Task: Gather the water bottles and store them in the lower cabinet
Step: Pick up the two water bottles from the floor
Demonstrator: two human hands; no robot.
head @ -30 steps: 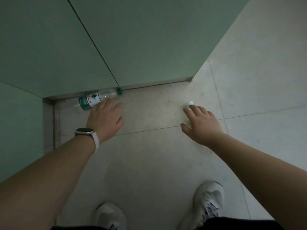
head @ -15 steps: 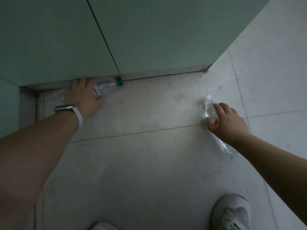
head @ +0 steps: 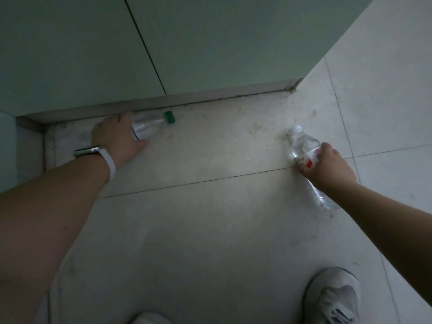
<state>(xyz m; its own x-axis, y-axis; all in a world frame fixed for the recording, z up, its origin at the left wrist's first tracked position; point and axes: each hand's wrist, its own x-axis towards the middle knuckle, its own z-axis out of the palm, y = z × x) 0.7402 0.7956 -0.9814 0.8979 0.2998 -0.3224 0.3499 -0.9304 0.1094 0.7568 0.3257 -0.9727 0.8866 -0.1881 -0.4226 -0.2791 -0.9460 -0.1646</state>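
Down on the tiled floor [head: 210, 230], at the foot of the green cabinet doors [head: 210, 43], we see two water bottles, one in each hand. Our left hand [head: 117, 136] is curled over the body of the green-capped bottle [head: 149, 127], thumb on the near side. That bottle lies on its side just beside the grey kickboard [head: 210, 95], its cap pointing right. Our right hand [head: 327, 167] is wrapped round the red-and-white label of the white-capped bottle [head: 301, 143], well apart from the first. Its cap points away from us and its base sticks out below the wrist. We cannot tell whether it touches the floor. We count one wristwatch [head: 93, 151] on the left wrist and two pale shoes [head: 334, 298], one only partly in view.
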